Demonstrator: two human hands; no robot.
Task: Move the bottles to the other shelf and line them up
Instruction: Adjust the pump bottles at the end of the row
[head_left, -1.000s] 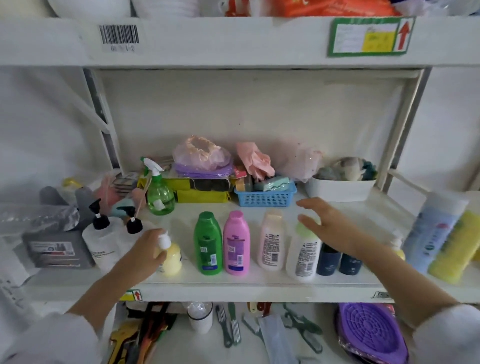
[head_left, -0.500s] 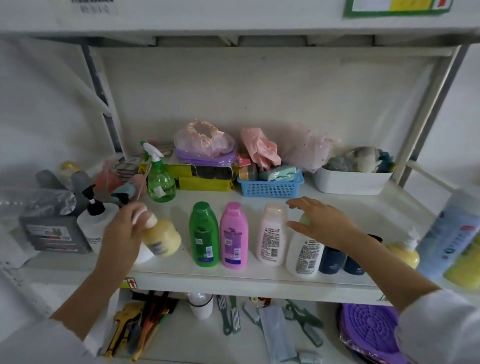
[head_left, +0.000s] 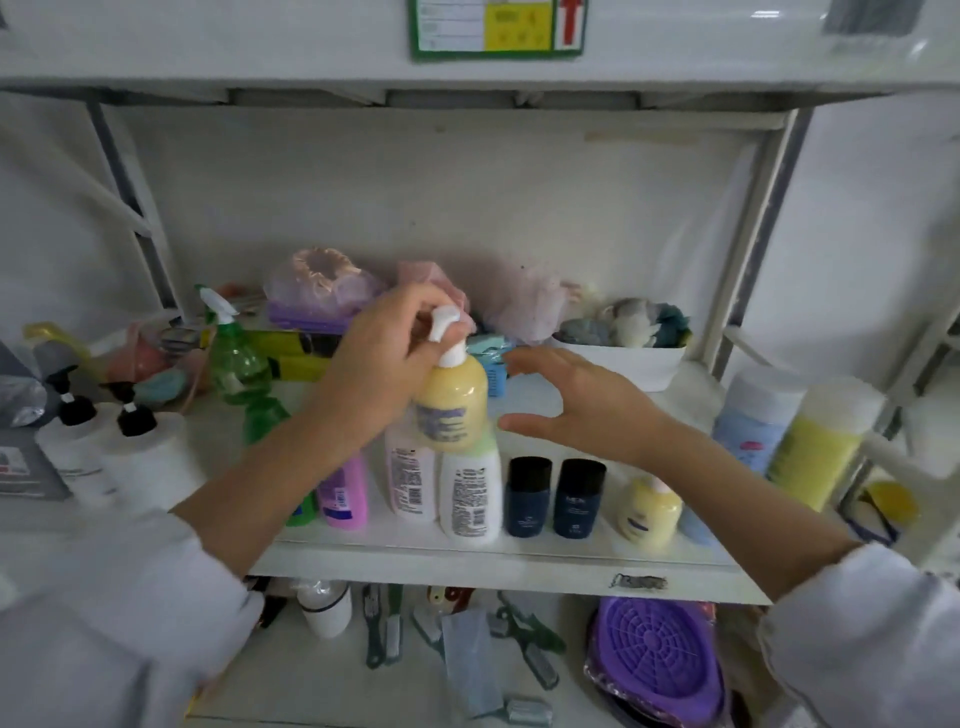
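My left hand (head_left: 387, 358) grips a yellow pump bottle (head_left: 453, 402) by its white pump top and holds it in the air above the row of bottles. My right hand (head_left: 582, 405) is open just to the right of it, fingers spread, touching nothing. On the white shelf (head_left: 519, 564) stand a pink bottle (head_left: 344, 491), a pale pink bottle (head_left: 410, 480), a white bottle (head_left: 470, 493), two dark blue bottles (head_left: 527, 496) and a small yellow bottle (head_left: 649, 512). A green bottle is mostly hidden behind my left forearm.
Two white pump bottles with black tops (head_left: 130, 452) and a green spray bottle (head_left: 236, 358) stand at left. A white tub (head_left: 623, 361) sits at the back right. Tall blue and yellow bottles (head_left: 818, 441) stand at right. The lower shelf holds tools and a purple lid (head_left: 657, 657).
My left hand has lifted the yellow pump bottle from the left end and carried it right and up over the row. My right hand has come off the white bottle and opened.
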